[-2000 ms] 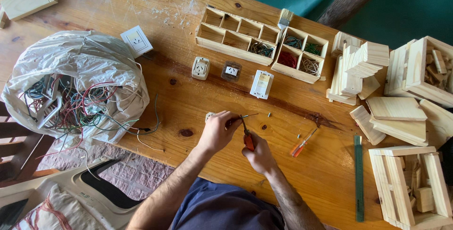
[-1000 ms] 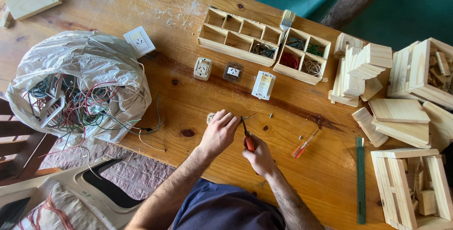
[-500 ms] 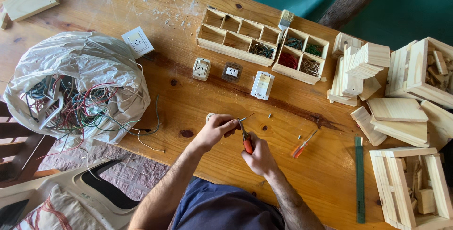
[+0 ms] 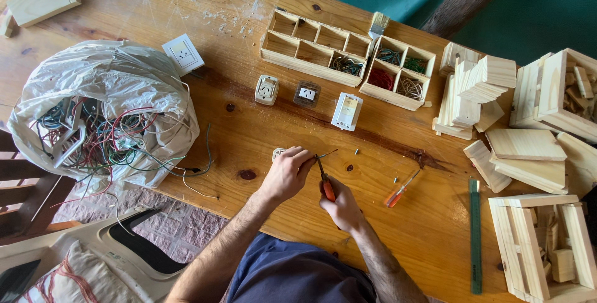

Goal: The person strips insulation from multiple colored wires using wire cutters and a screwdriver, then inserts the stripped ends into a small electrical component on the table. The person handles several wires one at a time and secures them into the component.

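Head view is showing the left hand [image 4: 287, 172] pinching a short wire [image 4: 328, 153] above the counter [image 4: 249, 123], grip closed on it; the right hand [image 4: 342, 206] is clenching orange-handled pliers [image 4: 324, 182] at the wire; the pliers could be slipping and nicking a fingertip, or flicking the wire away; compared with half a second ago, the hands are sitting almost unchanged, the socket [image 4: 278, 152] staying under the left fingers

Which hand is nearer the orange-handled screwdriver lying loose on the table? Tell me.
Right. The right hand is just beside the loose screwdriver, which lies to its right on the table. The left hand is farther off, beyond the right hand.
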